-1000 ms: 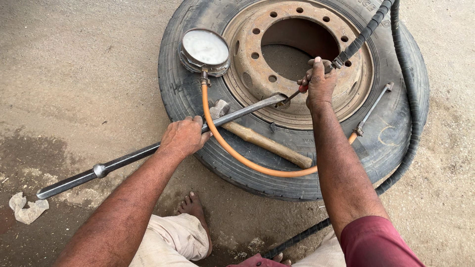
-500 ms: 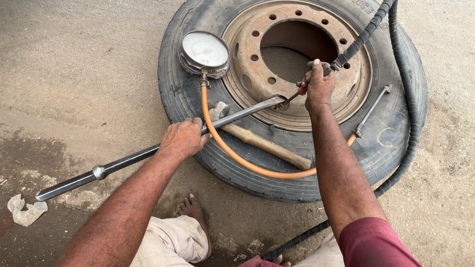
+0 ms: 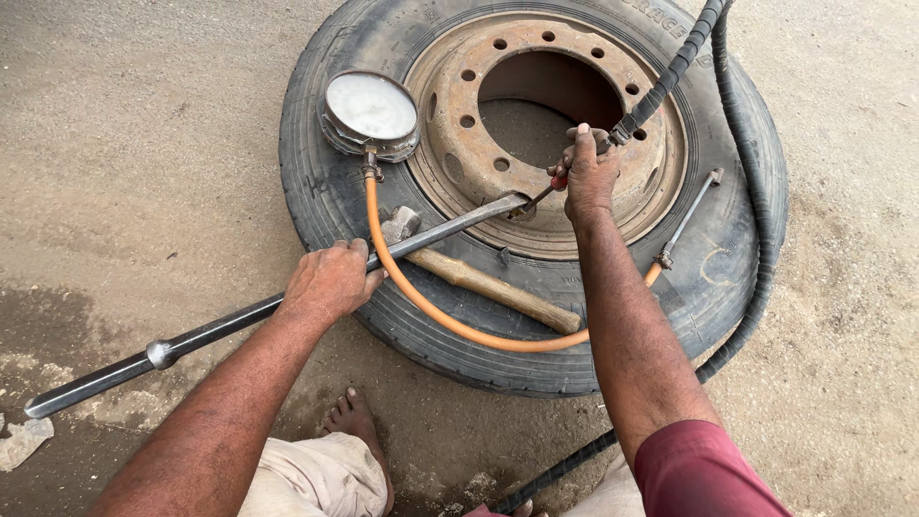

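Tyre (image 3: 325, 206) flat on ground, left hand (image 3: 330, 280) gripping bar (image 3: 206, 333) levered at rim (image 3: 450, 153), right hand (image 3: 589, 172) clamped on hose (image 3: 670, 77) end steadying it.

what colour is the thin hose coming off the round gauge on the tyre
Orange. The hose curves from the gauge across the tyre; the head view shows it best.

The ground (image 3: 144, 144) is bare, sandy concrete, stained dark at the lower left. A large tyre (image 3: 325, 191) on a rusty rim lies flat on it. A crumpled rag (image 3: 21, 442) lies at the left edge, and a black hose (image 3: 565, 466) trails past the tyre.
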